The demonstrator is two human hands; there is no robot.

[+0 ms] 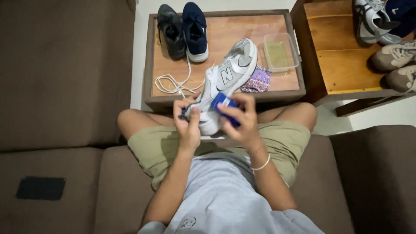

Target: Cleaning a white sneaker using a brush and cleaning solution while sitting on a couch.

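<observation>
A brown fabric sofa point(60, 78) fills most of the view, with a flat black rectangular device point(40, 188) lying on its left seat cushion. In front of the knees stands a low wooden table with a dark raised rim point(225, 14), and a second wooden table point(342, 65) with several grey and beige trainers on it is seen at the upper right. On the low table a black trainer point(171, 31) and a navy trainer with a white sole point(194, 30) are set side by side, a clear plastic tub point(281, 53) sits near the right rim, and a loose white shoelace point(173, 82) is coiled at the front left. A white and grey mesh trainer point(227, 73) is held over the lap — toe towards the table, heel end between both hands. The left hand point(188, 121) is closed around the heel end. The right hand point(242, 119) is wrapped around a small blue object point(225, 106), which is pressed against the trainer's side. A patterned purple cloth point(258, 81) lies just beside the trainer.
</observation>
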